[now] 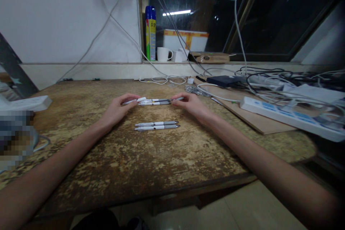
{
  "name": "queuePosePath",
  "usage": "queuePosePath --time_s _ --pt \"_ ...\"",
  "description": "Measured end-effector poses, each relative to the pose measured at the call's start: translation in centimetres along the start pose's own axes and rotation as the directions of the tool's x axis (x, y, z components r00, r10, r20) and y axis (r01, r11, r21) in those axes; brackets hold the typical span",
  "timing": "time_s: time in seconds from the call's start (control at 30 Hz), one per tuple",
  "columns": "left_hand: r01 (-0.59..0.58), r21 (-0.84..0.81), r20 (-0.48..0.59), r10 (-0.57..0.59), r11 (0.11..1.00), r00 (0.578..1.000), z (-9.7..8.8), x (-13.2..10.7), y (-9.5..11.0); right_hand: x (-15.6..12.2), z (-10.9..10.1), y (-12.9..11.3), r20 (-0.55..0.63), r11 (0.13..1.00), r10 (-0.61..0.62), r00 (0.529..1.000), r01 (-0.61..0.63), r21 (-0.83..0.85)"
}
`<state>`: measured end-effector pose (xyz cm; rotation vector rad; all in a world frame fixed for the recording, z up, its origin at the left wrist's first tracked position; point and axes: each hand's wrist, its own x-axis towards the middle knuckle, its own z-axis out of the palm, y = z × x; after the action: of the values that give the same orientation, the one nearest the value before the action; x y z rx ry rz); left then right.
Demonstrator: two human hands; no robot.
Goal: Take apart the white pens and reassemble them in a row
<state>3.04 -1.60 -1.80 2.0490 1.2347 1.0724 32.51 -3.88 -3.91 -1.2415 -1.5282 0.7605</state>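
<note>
A small bunch of white and grey pens (154,101) lies crosswise on the worn wooden table (129,158). My left hand (118,107) pinches the bunch's left end, fingers closed on it. My right hand (190,103) grips the right end near the tips. Closer to me, two more pens (157,125) of the same kind lie side by side, parallel, apart from both hands.
A power strip (283,115) on a thin board, a tangle of cables (269,79) and a dark box crowd the right side. Another white strip (27,103) lies at the left. On the sill stand a spray can (150,32), mugs (164,54) and a box.
</note>
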Motion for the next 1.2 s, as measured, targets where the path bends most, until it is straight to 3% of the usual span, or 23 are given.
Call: queuePosePath --time_s 0.67,1.2 --pt "0.025 0.004 0.012 -0.025 1.0 1.0 -0.07 -0.1 0.36 0.06 -0.04 -0.11 0.055 0.993 -0.024 0.998 0.018 0.113" --pt "0.005 -0.011 -0.002 -0.005 1.0 1.0 -0.02 -0.08 0.12 -0.16 -0.07 -0.84 0.071 0.966 0.046 0.996 -0.063 0.25"
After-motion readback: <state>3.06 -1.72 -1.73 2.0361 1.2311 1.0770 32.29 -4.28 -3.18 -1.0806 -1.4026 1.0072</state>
